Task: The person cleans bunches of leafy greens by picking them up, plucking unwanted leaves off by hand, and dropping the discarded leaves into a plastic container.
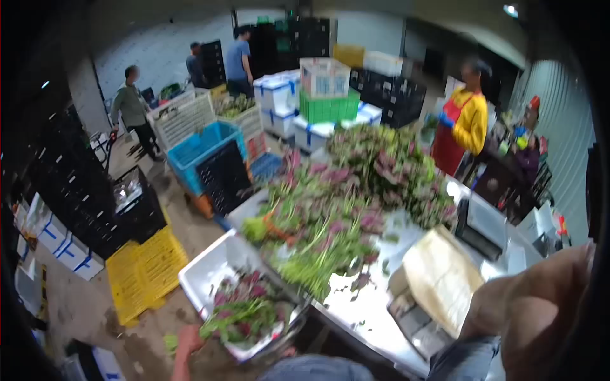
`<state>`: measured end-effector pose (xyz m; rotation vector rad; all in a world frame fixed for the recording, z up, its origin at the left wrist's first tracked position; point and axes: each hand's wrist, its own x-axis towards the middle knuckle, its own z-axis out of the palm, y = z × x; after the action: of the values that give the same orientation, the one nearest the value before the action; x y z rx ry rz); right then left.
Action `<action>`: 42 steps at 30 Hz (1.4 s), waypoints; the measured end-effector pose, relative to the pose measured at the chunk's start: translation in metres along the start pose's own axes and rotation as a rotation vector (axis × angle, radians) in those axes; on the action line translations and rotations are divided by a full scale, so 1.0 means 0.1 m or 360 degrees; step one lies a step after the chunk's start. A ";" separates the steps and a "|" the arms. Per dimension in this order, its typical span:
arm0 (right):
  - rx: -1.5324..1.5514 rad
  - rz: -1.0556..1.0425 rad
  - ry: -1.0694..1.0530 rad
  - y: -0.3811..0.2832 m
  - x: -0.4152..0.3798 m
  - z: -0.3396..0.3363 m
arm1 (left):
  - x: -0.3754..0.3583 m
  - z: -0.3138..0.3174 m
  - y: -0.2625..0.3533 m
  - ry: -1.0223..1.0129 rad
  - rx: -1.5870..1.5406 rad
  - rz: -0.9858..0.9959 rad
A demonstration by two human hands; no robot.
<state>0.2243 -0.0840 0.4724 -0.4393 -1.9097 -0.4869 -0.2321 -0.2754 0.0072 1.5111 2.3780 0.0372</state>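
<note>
My left hand (188,340) is low at the left, its fingers curled in beside a white tub (202,274). What it grips, if anything, I cannot make out. In the tub lies a bunch of green and purple-red leafy vegetables (244,316), its near end close to that hand. On the right, my bent right arm (530,301) comes up large and blurred near the camera, and the fingers do not show clearly. Between my arms stands a metal table (356,317) bearing a big heap of red-and-green leafy greens (394,162) and thinner loose stems (318,257).
A brown paper-like sheet (448,273) and a dark box (481,228) lie on the table's right side. Left are a yellow crate (143,273), black crates (70,197) and a blue tub (206,149). A person in a red apron (452,149) stands across the table; several others are behind.
</note>
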 end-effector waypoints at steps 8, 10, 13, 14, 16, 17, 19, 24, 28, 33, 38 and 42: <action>-0.0148 -0.0202 0.0034 0.17 -0.37 -0.34 | 0.11 0.12 -0.07 -0.0106 0.0045 0.0044; -0.0070 -0.0132 0.0003 0.27 -0.59 -0.49 | 0.04 0.00 0.03 -0.0168 0.0024 -0.0050; 0.0037 -0.0099 -0.0030 0.50 -0.84 -0.76 | 0.09 -0.06 0.24 -0.0122 -0.0022 -0.0026; 0.0076 -0.0089 -0.0045 0.58 -0.92 -0.84 | 0.11 -0.10 0.30 -0.0190 0.0002 -0.0082; 0.0121 -0.0059 -0.0070 0.52 -0.80 -0.72 | 0.18 -0.09 0.37 -0.0274 0.0030 -0.0139; 0.0143 -0.0051 -0.0069 0.52 -0.83 -0.74 | 0.22 -0.06 0.36 -0.0220 0.0003 -0.0055; 0.0207 -0.0038 -0.0060 0.75 -1.37 -1.23 | 0.20 -0.09 0.32 -0.0163 -0.0025 -0.0010; 0.0343 -0.0124 -0.0058 0.34 -0.76 -0.46 | 0.24 -0.06 0.37 -0.0109 -0.0096 0.0081; 0.0163 -0.0022 -0.0043 0.42 -1.11 -0.10 | 0.22 -0.07 0.37 -0.0063 -0.0120 0.0058; 0.0568 0.0704 -0.0125 0.46 -2.27 0.68 | 0.16 -0.24 0.42 -0.0075 -0.0074 0.0068; 0.0926 0.1456 -0.0605 0.07 -3.26 1.08 | 0.13 -0.35 0.40 0.0021 -0.0043 0.0107; 0.1166 0.2014 -0.0751 -0.39 -3.84 1.34 | 0.15 -0.39 0.34 0.0103 0.0026 0.0188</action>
<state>0.2405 -0.0773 0.0644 -1.1641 -1.6565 1.1754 -0.2188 -0.2416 0.0468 1.6811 2.3405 0.0957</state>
